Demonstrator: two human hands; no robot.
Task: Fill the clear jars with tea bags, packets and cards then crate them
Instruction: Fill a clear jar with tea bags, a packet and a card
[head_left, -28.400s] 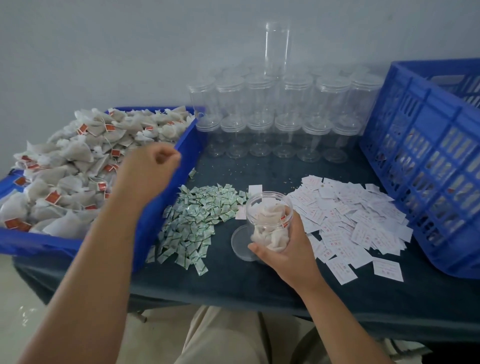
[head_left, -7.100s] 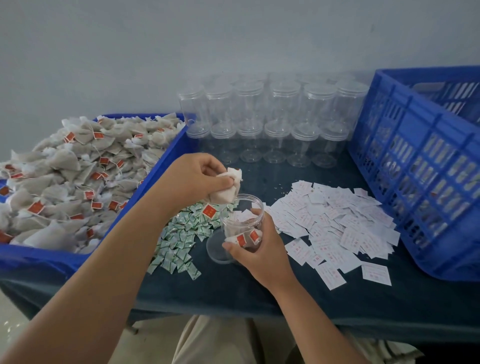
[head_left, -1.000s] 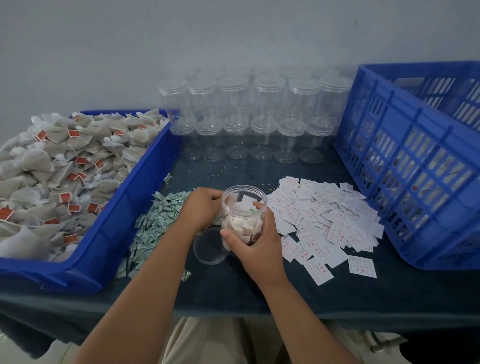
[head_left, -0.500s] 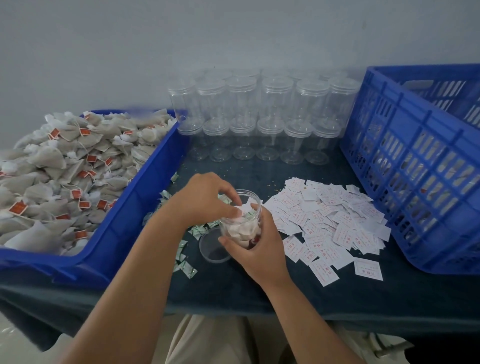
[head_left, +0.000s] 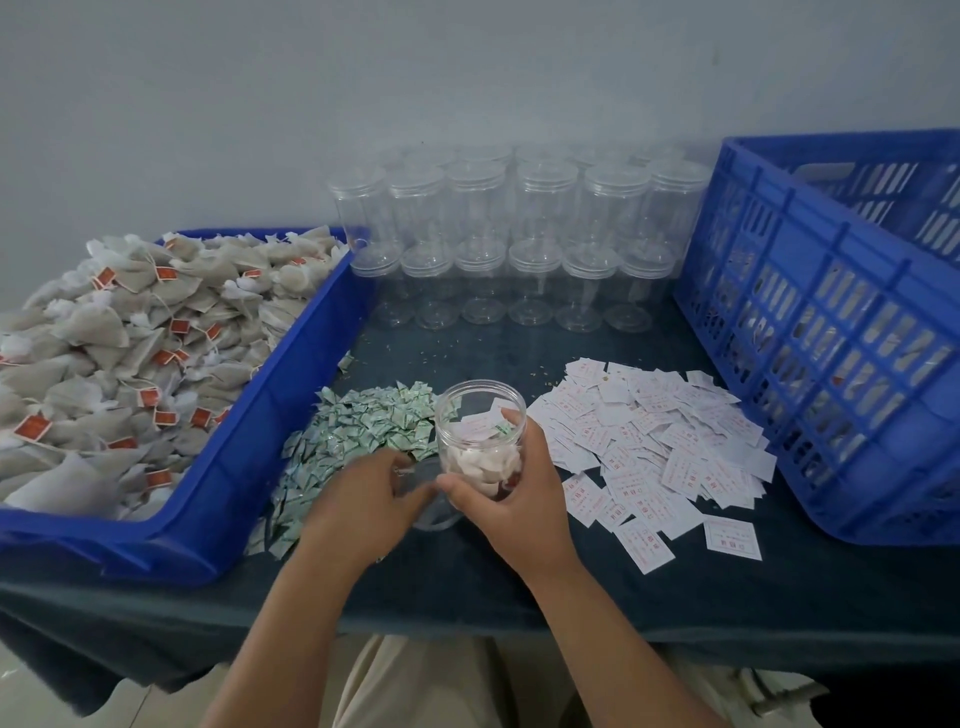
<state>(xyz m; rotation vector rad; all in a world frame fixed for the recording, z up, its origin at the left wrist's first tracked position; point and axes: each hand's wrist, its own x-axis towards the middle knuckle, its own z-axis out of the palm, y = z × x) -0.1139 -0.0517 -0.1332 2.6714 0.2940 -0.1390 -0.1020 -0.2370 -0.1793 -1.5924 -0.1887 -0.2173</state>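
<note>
**Clear round plastic jar** (head_left: 480, 410), lid off, upright, just above the table between the packet heap and the card heap. It holds white tea bags in its lower half, with a white card and a green-printed packet on top.
**Right hand** (head_left: 514, 499): wrapped around the jar's side, thumb in front, fingertips showing at the far rim.
**Left hand** (head_left: 363, 499): fingers reach the clear round lid (head_left: 436, 514), which lies flat beside the jar's base. I cannot tell whether they pinch it or merely touch it.
**Shallow blue plastic tray** (head_left: 291, 415), left: heaped with pale tea bags with red tags (head_left: 130, 338).
**Small green-and-white packets** (head_left: 358, 426): loose heap beside the tray.
**White cards with red print** (head_left: 649, 441): loose spread, right of the jar.
**Tall blue slatted plastic crate** (head_left: 831, 338): far right.
**Empty clear lidded jars** (head_left: 519, 244): stacked rows against the grey wall.
**Dark cloth-covered table** (head_left: 519, 587): bears everything listed.
</note>
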